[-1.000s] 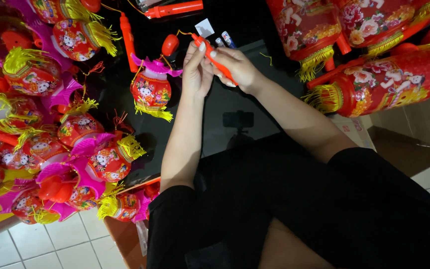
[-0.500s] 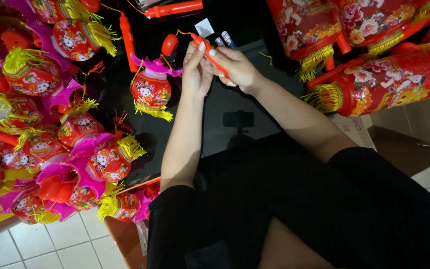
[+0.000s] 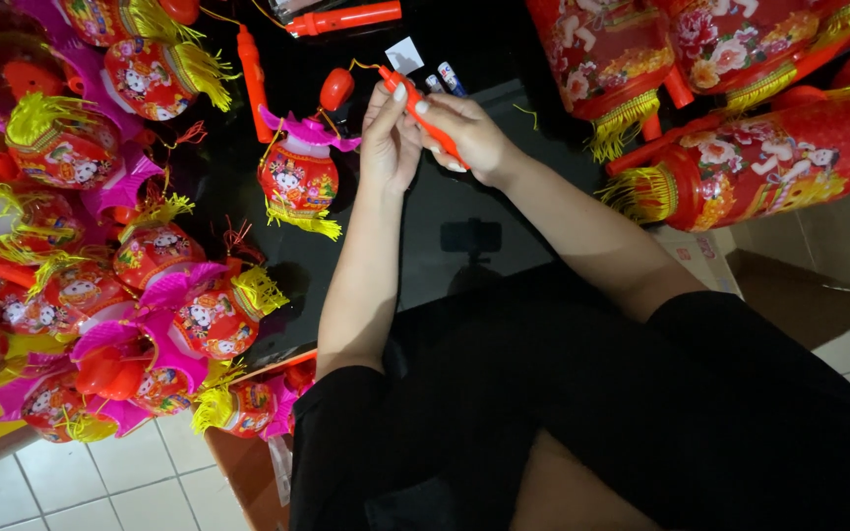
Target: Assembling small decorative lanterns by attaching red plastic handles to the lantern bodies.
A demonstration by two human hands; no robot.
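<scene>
Both hands' grip on orange stick (image 3: 423, 118); small lantern (image 3: 297, 177) hanging beside

Glossy orange plastic stick (image 3: 423, 116), shiny foil lantern (image 3: 297, 177), glossy black tabletop (image 3: 464, 197).

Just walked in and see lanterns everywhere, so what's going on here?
A person holds a thin orange stick in both hands: the right hand grips it, the left hand pinches near its tip. A small red lantern lies beside them on the black table, with lantern piles on both sides.
</scene>
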